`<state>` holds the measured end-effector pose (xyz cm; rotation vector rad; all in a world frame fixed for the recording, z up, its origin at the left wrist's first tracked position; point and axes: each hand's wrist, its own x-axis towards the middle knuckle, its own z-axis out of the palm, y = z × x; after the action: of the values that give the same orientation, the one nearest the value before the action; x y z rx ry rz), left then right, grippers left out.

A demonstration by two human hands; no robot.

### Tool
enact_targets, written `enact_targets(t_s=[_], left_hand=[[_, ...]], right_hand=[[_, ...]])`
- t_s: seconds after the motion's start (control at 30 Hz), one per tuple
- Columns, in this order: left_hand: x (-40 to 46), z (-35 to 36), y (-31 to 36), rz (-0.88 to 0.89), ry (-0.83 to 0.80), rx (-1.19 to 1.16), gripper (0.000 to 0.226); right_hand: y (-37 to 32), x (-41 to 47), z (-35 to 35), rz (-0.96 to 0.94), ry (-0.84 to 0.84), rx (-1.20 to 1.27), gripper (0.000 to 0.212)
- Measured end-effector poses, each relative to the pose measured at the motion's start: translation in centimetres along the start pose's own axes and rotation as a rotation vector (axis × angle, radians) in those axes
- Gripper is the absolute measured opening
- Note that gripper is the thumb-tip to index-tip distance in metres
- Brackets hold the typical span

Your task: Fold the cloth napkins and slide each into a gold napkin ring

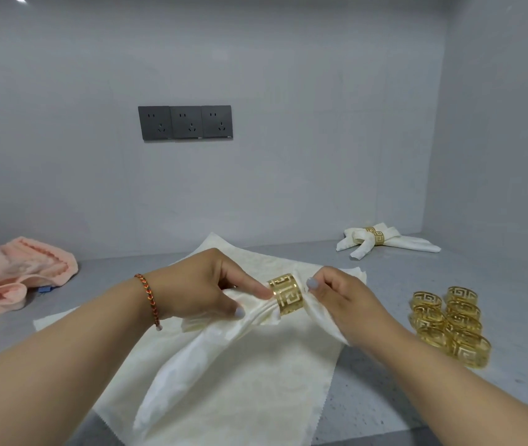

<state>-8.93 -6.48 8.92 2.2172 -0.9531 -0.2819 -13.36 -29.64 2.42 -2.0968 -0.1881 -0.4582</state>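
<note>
The folded napkin (211,355) is held just above a flat napkin (256,397) spread on the bench (417,397). Its long axis runs diagonally: the free tail points toward the near left edge of the bench, and the gathered end points up and to the right. A gold napkin ring (286,294) with a cut-out key pattern encircles the gathered end; the ring's bore lies along the same diagonal axis.

The left hand (204,284) grips the gathered cloth on the left side of the ring, with thumb and forefinger curled around the fabric and the forefinger tip touching the ring's edge. A braided bracelet (150,299) sits on the left wrist. The right hand (340,292) pinches the cloth that emerges on the right side of the ring, fingers curled closed on it.

To the right, near the right hand, a group of spare gold rings (449,323) stands on the bench. Farther back on the right lies a finished napkin (385,241), already in a ring. A pink towel (11,268) lies at the far left. Three dark wall sockets (185,122) are mounted on the grey wall behind.
</note>
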Motion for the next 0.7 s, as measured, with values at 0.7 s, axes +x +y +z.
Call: enact_targets(t_s=[0.7], left_hand=[[0.3,0.6,0.0,0.027,-0.047,-0.196,0.047]], right_hand=[[0.0,0.1,-0.8,-0.569,0.036,-0.511,0.068]])
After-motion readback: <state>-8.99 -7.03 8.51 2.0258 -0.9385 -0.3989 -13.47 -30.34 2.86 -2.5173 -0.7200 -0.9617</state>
